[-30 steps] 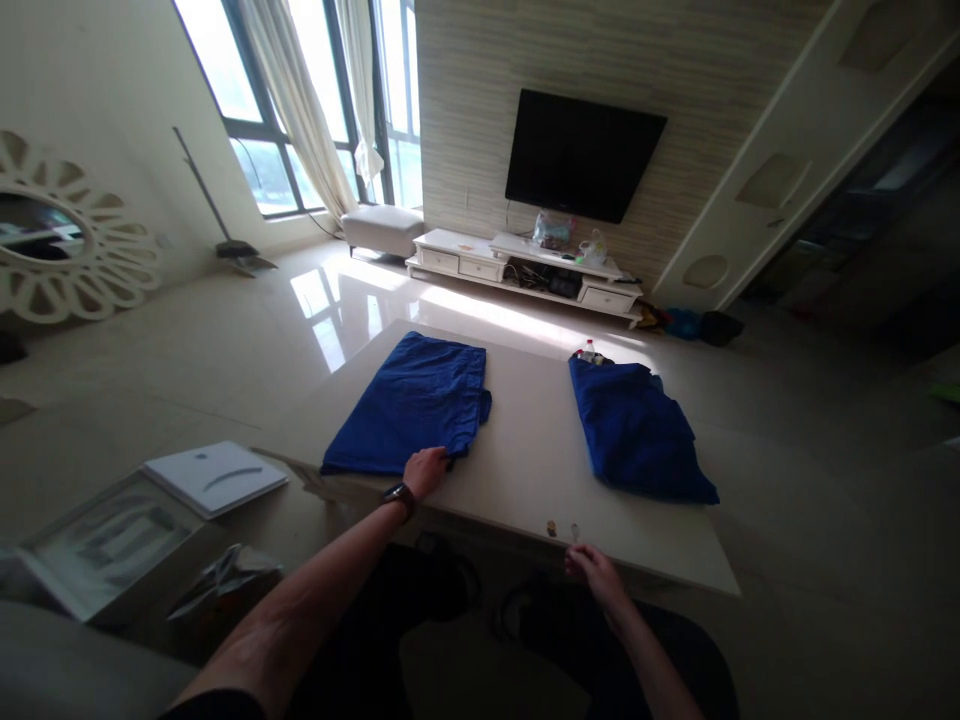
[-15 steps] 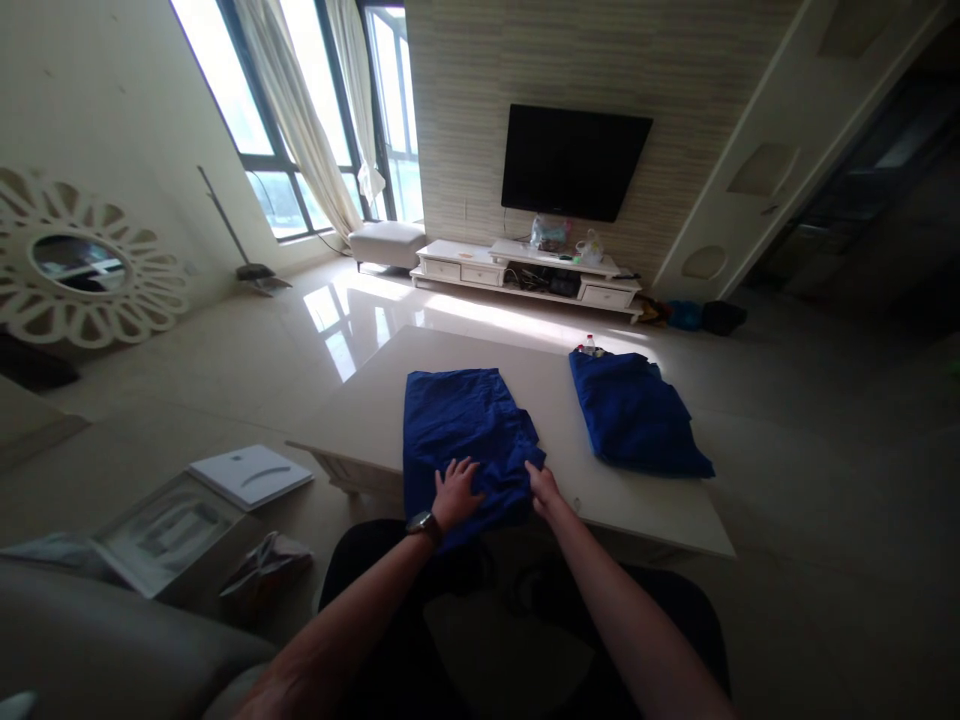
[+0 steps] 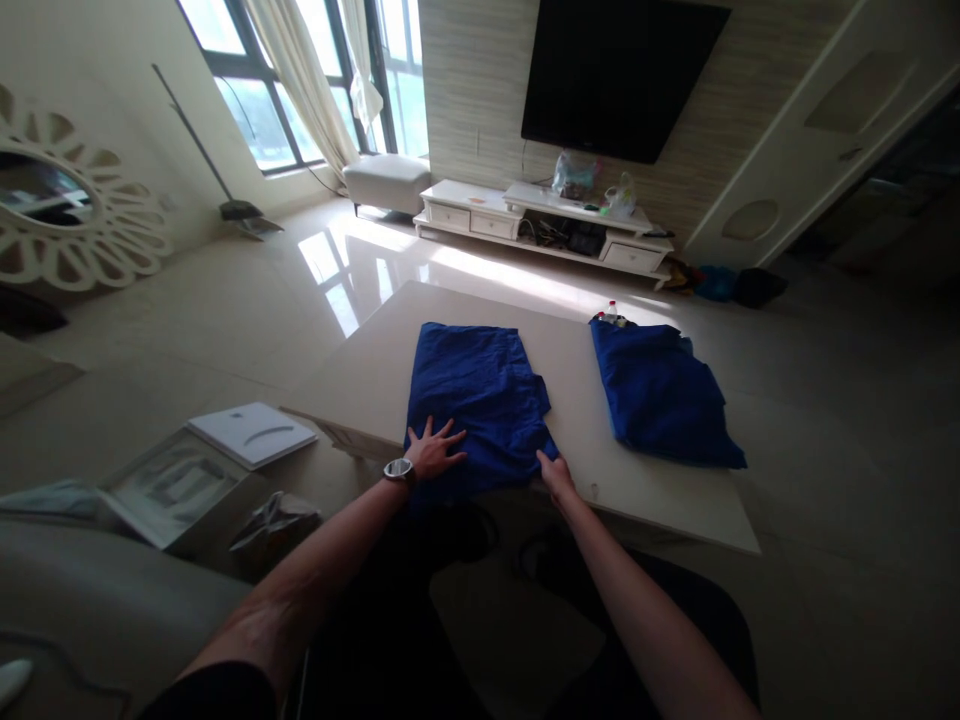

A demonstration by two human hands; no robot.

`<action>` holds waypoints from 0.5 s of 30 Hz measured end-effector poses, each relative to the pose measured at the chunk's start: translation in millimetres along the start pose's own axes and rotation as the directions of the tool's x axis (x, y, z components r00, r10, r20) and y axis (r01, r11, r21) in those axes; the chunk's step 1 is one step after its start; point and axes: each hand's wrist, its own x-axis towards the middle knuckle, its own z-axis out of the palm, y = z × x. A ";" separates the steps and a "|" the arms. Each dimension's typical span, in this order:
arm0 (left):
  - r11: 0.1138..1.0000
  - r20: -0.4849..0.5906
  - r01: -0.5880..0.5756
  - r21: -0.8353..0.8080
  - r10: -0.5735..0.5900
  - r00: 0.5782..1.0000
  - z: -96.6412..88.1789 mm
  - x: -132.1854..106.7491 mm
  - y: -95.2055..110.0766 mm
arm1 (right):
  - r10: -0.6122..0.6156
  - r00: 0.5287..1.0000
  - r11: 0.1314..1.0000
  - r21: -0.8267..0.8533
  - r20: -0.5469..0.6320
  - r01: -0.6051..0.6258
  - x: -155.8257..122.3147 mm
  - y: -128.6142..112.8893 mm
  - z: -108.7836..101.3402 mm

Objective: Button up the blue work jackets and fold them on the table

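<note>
A blue folded garment [image 3: 480, 385] lies on the pale table [image 3: 375, 360], its near edge hanging over the front. Which kind of garment it is, I cannot make out. My left hand [image 3: 435, 450], with a watch on the wrist, rests flat on its near left part, fingers spread. At the near right corner, my right hand [image 3: 555, 473] pinches the cloth between thumb and fingers. To the right on the same table sits a second folded blue cloth bundle [image 3: 664, 395], touched by neither hand.
Small bottles [image 3: 612, 312] stand behind the right bundle. Left of the table are a white box [image 3: 251, 432], an open carton [image 3: 176, 490] and a crumpled bag [image 3: 274, 525]. A TV cabinet [image 3: 480, 222] lines the far wall under a television [image 3: 619, 80].
My left hand has slid left across the garment and its fingers have spread wider. The right hand keeps its pinch on the corner. The view has tilted downward.
</note>
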 end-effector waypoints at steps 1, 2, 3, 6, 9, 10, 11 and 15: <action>1.000 -0.014 0.002 0.002 -0.002 1.000 -6.6 8.8 -8.7 | 0.001 1.000 1.000 -0.005 0.003 -0.001 4.1 -1.5 8.5; 1.000 -0.030 0.010 0.006 -0.010 1.000 -12.8 17.7 -18.4 | -0.007 1.000 1.000 -0.006 0.017 0.007 7.7 -3.3 18.0; 1.000 -0.046 0.021 0.009 -0.021 0.999 -18.6 26.4 -29.0 | -0.021 0.999 1.000 0.003 0.049 0.020 10.6 -5.4 28.3; 0.998 -0.082 0.065 0.019 -0.064 0.995 -35.4 50.3 -64.3 | -0.067 0.977 0.995 0.090 0.204 0.050 17.8 -11.8 63.2; 0.988 -0.123 0.144 0.047 -0.138 0.983 -53.7 67.1 -103.4 | -0.043 0.966 0.987 0.158 0.256 0.002 25.4 -16.4 98.6; 0.980 -0.148 0.190 0.056 -0.180 0.972 -60.0 70.0 -117.0 | -0.031 0.967 0.986 0.169 0.252 -0.012 27.5 -17.7 108.1; 0.967 -0.182 0.249 0.059 -0.234 0.955 -66.1 71.2 -130.7 | -0.025 0.968 0.984 0.176 0.249 -0.019 29.0 -18.9 115.4; 0.811 -0.326 0.578 -0.089 -0.572 0.753 -85.3 57.4 -184.7 | -0.074 0.958 0.985 0.171 0.277 0.027 24.6 -21.3 113.3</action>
